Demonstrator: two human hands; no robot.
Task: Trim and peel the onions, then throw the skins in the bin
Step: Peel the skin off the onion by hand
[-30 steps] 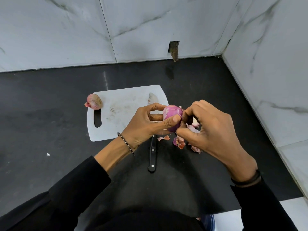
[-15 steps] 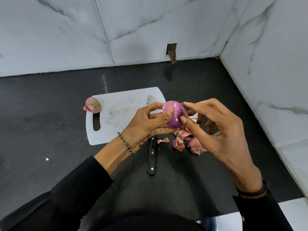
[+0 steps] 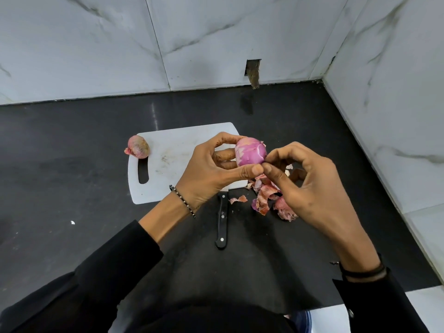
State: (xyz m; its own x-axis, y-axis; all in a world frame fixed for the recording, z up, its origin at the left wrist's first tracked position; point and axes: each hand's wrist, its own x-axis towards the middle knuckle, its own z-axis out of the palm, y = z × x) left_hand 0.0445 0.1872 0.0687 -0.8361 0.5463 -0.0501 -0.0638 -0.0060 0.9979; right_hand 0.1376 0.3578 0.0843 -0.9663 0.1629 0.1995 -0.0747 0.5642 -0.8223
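We see the left hand just above frame centre, fingers curled round the held onion, thumb pressed on its 6 o'clock side. The held onion is in the air, over the cutting board's 3 o'clock edge, mostly peeled and purple-pink with pale patches. The right hand comes in from 4 o'clock. Its thumb and index fingertip pinch at the held onion's 5 o'clock edge, and the other fingers are curled behind. We cannot tell whether a flap of skin sits between the pinching tips.

The cutting board is white and lies flat on the black countertop, at 11 o'clock from centre, with its handle slot on its 9 o'clock side. The second onion, unpeeled with dry skin on, sits at the board's 10 o'clock corner, touching its edge.

The knife lies with its black handle pointing to 6 o'clock off the board's bottom edge, the blade mostly hidden under the left hand. The skins are piled loose on the countertop at 3 o'clock of the knife handle, partly under the right hand. One small scrap lies apart, between the pile and the knife.

There is a beaded bracelet on the left wrist, a dark band on the right wrist, and black sleeves on both arms. Marble wall runs from 12 to 3 o'clock.
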